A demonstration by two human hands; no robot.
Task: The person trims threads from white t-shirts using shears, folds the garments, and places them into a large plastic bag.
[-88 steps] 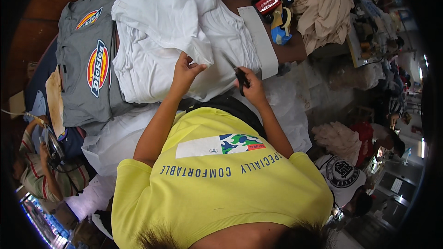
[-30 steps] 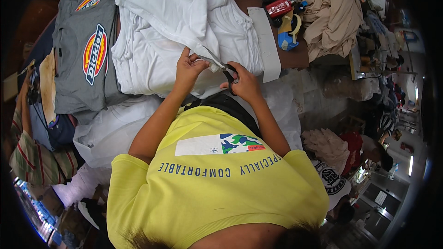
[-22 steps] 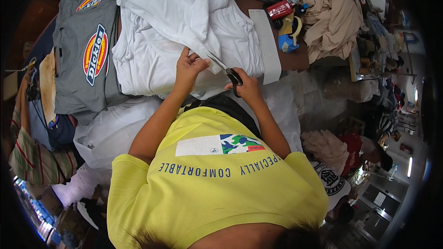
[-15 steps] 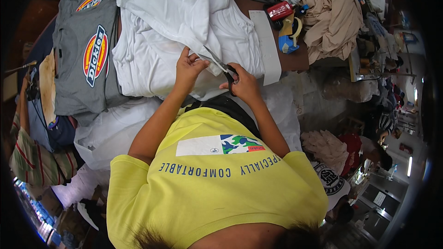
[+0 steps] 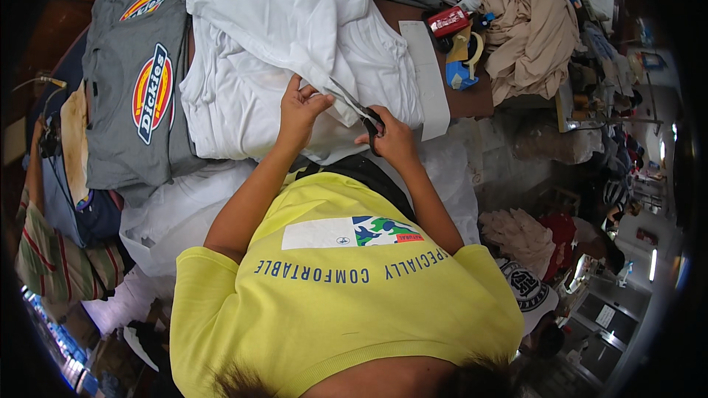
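Black-handled scissors [image 5: 375, 131] are gripped in my right hand [image 5: 394, 138], their metal blades pointing up and left at the white fabric. My left hand [image 5: 301, 109] is pinched on a lower edge of the white garment [image 5: 276, 11], just left of the blade tips. Bunched cloth lies between the two hands, and the exact spot where the blades meet it is hard to make out. Beneath this piece spreads a pile of white garments [image 5: 228, 96] on the brown table [image 5: 472, 99].
Grey printed T-shirts [image 5: 118, 66] lie on the left. To the right are a pale paper strip [image 5: 426, 66], a red-and-black object [image 5: 448, 22], tape rolls [image 5: 463, 59] and heaped beige cloth [image 5: 523, 29]. Another person's striped sleeve [image 5: 44, 250] is at far left.
The scissors' handles have come closer together and the blades have narrowed at the cloth. My left hand has barely moved. The tool near the person at far left has shifted.
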